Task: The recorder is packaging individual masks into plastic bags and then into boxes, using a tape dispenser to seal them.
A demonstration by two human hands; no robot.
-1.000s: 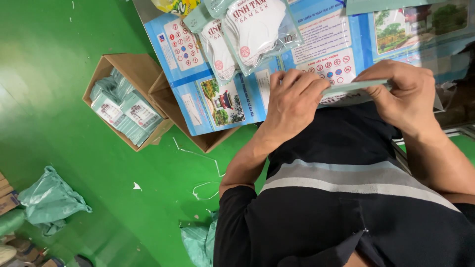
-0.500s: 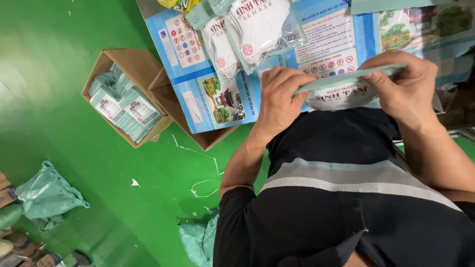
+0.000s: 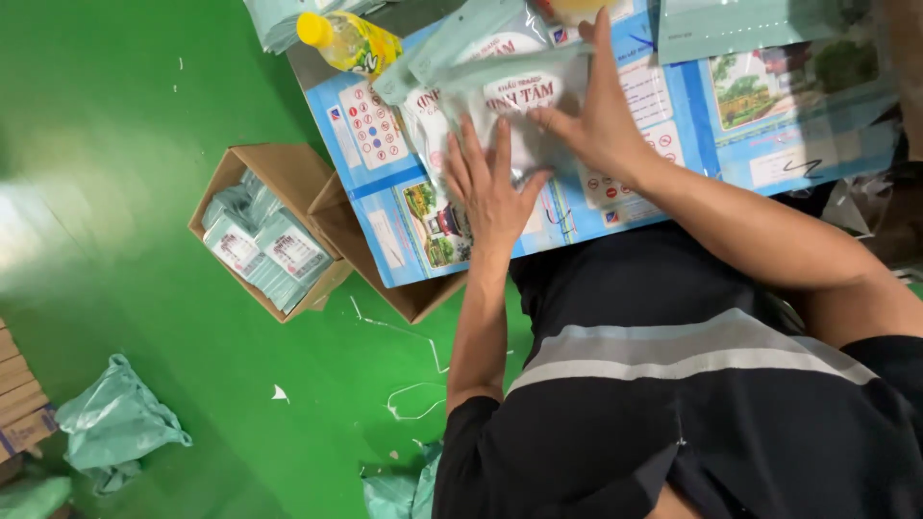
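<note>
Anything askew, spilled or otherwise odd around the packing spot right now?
Mostly litter: paper scraps and loose string lie on the green floor, and a crumpled teal bag sits beside them. A yellow bottle lies on its side. Both hands press the clear packet flat.

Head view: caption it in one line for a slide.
Both hands, left hand and right hand, press flat on a clear plastic packet lying on a blue printed board above a green floor.

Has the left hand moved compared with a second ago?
Yes. The left hand has left the front edge of the blue printed sheet and now lies flat farther up it, on the clear packet, beside the right hand.
</note>
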